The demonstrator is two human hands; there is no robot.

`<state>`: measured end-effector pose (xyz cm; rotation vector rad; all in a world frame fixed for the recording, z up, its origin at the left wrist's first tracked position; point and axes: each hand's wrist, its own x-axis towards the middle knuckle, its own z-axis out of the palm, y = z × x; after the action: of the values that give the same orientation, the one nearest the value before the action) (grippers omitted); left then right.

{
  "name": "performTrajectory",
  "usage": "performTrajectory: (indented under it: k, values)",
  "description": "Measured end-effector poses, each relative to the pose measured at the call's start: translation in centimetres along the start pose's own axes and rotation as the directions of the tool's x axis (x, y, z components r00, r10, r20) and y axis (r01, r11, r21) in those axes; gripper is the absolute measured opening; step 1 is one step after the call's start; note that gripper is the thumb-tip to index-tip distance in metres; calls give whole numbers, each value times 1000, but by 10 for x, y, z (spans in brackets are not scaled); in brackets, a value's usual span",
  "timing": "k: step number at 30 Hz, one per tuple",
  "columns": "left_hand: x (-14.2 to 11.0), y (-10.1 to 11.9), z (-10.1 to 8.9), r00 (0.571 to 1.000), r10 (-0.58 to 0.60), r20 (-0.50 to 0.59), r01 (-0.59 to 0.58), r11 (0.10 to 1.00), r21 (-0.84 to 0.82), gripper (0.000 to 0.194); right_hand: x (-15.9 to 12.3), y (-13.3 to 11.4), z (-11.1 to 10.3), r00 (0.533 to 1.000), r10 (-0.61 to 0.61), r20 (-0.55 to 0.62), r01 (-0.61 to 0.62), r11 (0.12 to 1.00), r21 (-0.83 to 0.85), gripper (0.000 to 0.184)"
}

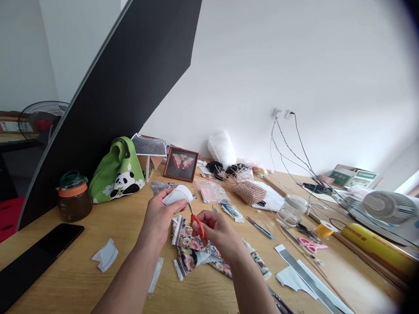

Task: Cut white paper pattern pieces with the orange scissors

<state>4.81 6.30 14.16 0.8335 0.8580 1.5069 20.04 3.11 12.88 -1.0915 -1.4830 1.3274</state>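
My left hand is closed on a small white paper piece, held up above the wooden table. My right hand grips small orange-handled scissors, with the blades touching the right edge of the white piece. Under both hands lies a folded floral fabric. A glue bottle lies just right of my right wrist.
A black phone lies at the left, with a brown jar and a green panda bag behind it. White paper scraps, a metal ruler, pink scissors, a glass jar, a framed picture and a fan crowd the table.
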Motion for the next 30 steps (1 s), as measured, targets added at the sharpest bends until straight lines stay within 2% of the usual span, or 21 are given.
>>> performTrajectory:
  k: [30]
  values:
    - [-1, -1, 1, 1000, -8, 18, 8, 1000, 21, 50, 0, 0, -1, 1000, -30, 5, 30, 999, 33, 35]
